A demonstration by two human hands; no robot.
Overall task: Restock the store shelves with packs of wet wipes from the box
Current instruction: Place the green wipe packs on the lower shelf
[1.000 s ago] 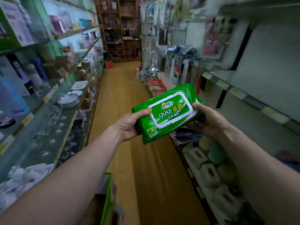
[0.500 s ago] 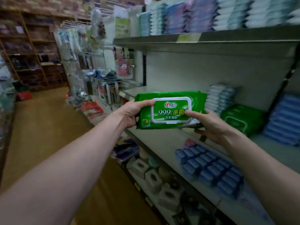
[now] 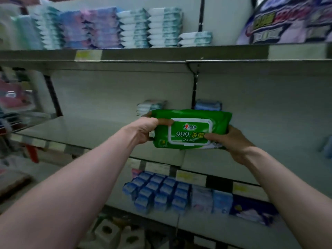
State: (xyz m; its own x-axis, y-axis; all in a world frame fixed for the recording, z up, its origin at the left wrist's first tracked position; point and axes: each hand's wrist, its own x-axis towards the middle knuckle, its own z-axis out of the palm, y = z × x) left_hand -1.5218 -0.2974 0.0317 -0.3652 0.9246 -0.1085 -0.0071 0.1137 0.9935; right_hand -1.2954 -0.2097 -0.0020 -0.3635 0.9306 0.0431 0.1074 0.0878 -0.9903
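Both hands hold one green pack of wet wipes (image 3: 190, 131) in the air above the middle shelf (image 3: 100, 130). The left hand (image 3: 143, 130) grips its left end with curled fingers, and the right hand (image 3: 230, 141) grips its right end. Behind the pack, small stacks of packs (image 3: 150, 106) stand at the back wall.

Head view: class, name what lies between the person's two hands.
The green wet wipes pack, its ends gripped by the left hand and the right hand; the head view shows it.

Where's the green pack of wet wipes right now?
Head view, right of centre: the green pack is held by the left hand and right hand over the middle shelf.
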